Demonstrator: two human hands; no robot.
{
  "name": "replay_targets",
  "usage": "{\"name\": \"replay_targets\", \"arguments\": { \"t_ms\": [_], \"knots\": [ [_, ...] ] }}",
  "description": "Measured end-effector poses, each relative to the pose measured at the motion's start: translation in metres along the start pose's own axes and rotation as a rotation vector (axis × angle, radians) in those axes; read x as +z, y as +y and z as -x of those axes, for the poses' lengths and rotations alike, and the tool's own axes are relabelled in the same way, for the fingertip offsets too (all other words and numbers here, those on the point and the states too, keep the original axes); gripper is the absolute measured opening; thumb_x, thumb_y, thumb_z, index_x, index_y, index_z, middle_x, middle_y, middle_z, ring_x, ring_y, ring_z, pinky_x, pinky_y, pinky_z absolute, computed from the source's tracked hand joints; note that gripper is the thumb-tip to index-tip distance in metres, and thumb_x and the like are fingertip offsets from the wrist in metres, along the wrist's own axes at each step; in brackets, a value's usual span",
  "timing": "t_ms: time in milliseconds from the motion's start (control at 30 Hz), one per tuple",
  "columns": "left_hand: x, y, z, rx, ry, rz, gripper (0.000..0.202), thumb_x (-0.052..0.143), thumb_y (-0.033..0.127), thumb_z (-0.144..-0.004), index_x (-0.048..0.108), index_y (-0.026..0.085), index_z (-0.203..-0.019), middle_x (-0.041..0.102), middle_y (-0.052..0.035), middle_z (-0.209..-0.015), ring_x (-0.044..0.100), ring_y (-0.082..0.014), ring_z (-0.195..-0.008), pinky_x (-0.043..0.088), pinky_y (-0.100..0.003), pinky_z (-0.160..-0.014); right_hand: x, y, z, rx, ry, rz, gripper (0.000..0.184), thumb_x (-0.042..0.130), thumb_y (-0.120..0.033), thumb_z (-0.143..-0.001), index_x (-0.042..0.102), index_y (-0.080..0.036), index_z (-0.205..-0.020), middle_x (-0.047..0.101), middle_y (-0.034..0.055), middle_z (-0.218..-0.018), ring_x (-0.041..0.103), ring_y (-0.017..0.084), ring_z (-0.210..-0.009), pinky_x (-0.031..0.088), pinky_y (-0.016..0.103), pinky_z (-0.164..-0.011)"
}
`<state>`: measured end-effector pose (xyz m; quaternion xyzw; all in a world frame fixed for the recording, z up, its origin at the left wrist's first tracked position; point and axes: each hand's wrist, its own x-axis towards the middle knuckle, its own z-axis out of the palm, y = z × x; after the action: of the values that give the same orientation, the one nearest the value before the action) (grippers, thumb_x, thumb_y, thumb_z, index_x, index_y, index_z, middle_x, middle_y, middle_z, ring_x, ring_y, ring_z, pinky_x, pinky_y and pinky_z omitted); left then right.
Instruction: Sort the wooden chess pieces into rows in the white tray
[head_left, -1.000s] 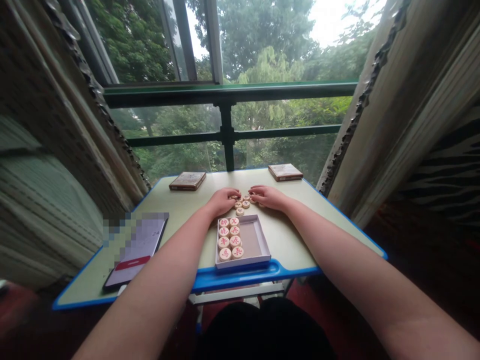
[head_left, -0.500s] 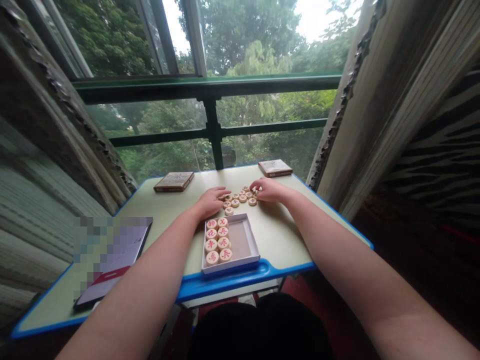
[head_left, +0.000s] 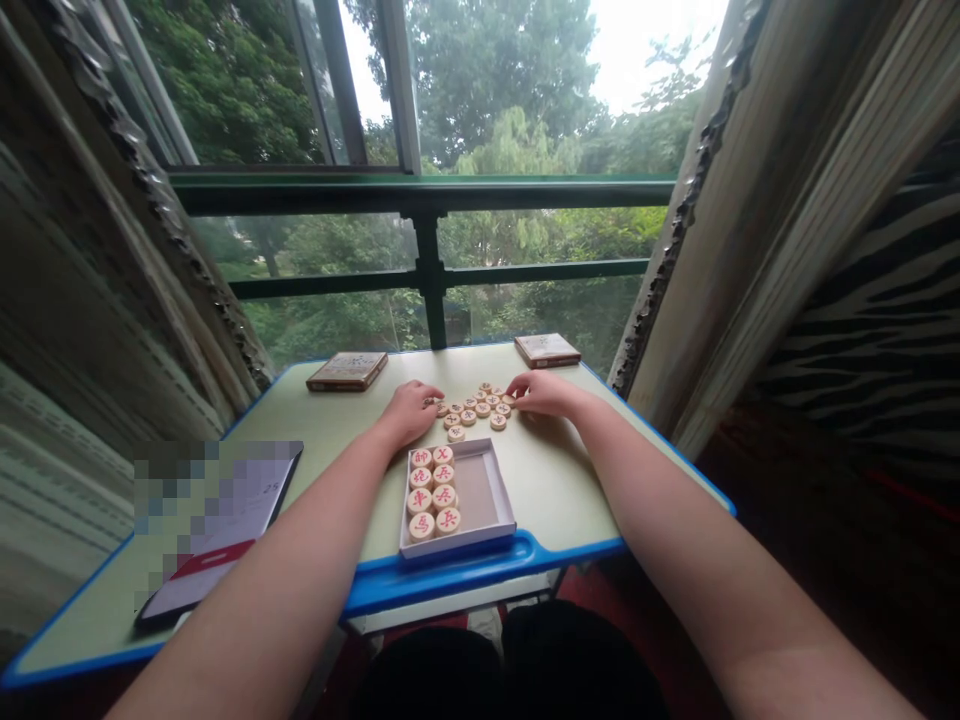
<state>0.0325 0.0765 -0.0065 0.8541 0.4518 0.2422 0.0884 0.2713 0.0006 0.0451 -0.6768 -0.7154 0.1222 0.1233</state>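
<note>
Light wooden xiangqi pieces with dark characters lie in a loose cluster on the table, between my two hands. My left hand is at the cluster's left end, thumb and fingers closed round one piece. At the right end my right hand has its fingertips on another piece, which they partly hide. Nearer to me stands a shallow white box. Red-marked pieces fill its left part in two columns, and its right part shows bare bottom.
Two flat brown boxes lie at the back of the table, one on the left and one on the right. A tablet-like device, partly pixelated, rests at the left. The table has a blue edge; window and curtains stand beyond.
My left hand has moved slightly left, away from the middle of the cluster. My right fingertips have drawn to the cluster's right edge, uncovering pieces. The view has tilted up a little.
</note>
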Motion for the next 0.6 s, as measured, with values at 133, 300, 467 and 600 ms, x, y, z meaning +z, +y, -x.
{"name": "replay_targets", "arguments": {
  "t_ms": [133,300,467,600],
  "knots": [
    [0.0001,0.0001,0.0009,-0.005,0.001,0.021,0.033,0.049,0.022,-0.072,0.069,0.015,-0.098,0.059,-0.0087,-0.095,0.058,-0.0202,-0.088,0.045,-0.030,-0.086,0.0028,-0.0033,-0.0001,-0.048,-0.032,-0.048,0.029,0.063,-0.026,-0.069,0.070,-0.020,-0.096,0.069,0.0023,-0.090,0.060,0.014,-0.073,0.043,0.020,-0.062],
    [-0.0010,0.0001,0.0002,0.001,-0.022,-0.004,0.033,0.047,0.022,-0.072,0.069,0.015,-0.096,0.060,-0.0087,-0.095,0.057,-0.0206,-0.091,0.044,-0.030,-0.087,0.0021,-0.0036,0.0005,-0.067,-0.054,-0.094,0.033,0.066,-0.036,-0.067,0.070,-0.020,-0.097,0.068,0.0022,-0.091,0.059,0.014,-0.072,0.042,0.020,-0.060],
    [-0.0018,0.0000,-0.0002,0.007,-0.029,-0.009,0.033,0.046,0.022,-0.072,0.069,0.016,-0.095,0.062,-0.0087,-0.096,0.057,-0.0206,-0.090,0.044,-0.030,-0.087,0.0017,-0.0042,-0.0001,-0.003,-0.041,-0.126,0.029,0.051,-0.037,-0.080,0.072,-0.017,-0.083,0.070,0.0037,-0.078,0.059,0.014,-0.068,0.040,0.020,-0.056],
    [-0.0017,-0.0002,-0.0005,0.011,-0.027,-0.004,0.033,0.046,0.021,-0.072,0.070,0.016,-0.095,0.062,-0.0090,-0.097,0.058,-0.0207,-0.091,0.044,-0.030,-0.088,0.0031,-0.0046,-0.0015,-0.027,-0.010,-0.049,0.026,0.051,-0.030,-0.080,0.073,-0.017,-0.081,0.070,0.0036,-0.075,0.058,0.014,-0.066,0.039,0.021,-0.055]
  ]
}}
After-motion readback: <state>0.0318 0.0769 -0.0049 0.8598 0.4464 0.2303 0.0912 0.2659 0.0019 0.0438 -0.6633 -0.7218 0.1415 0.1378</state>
